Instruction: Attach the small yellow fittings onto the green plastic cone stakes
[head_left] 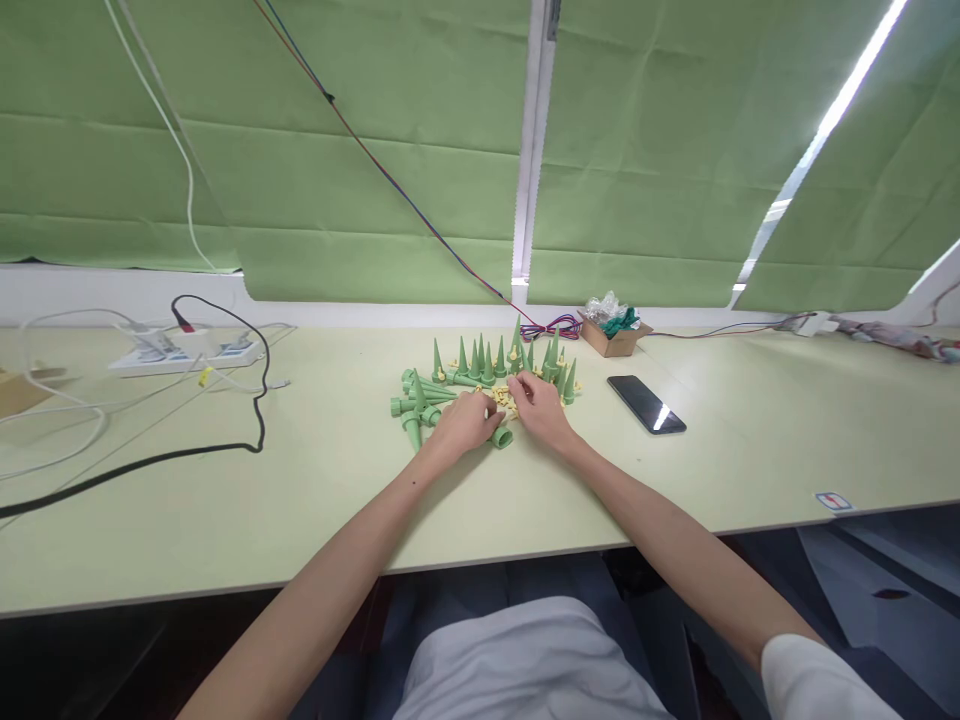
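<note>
My left hand (466, 422) is low over a pile of small yellow plastic pieces (500, 397), its fingers curled together. Just below its fingertips lies a hollow green plastic spike (502, 437), its open end facing right; whether the hand touches it I cannot tell. My right hand (541, 408) reaches in from the other side, thumb and fingers pinched at the pile's right edge. What either hand holds is too small or hidden to name. Behind the pile several green spikes (481, 358) stand point up, some with yellow pieces on them. Other green spikes (411, 407) lie beside my left hand.
A black phone (646, 404) lies right of my hands. Behind it stands a small cardboard box (611, 338) with clear and green plastic inside, near a coiled purple cable (555, 327). At left are a white power strip (186, 355) and a black cable (259, 425).
</note>
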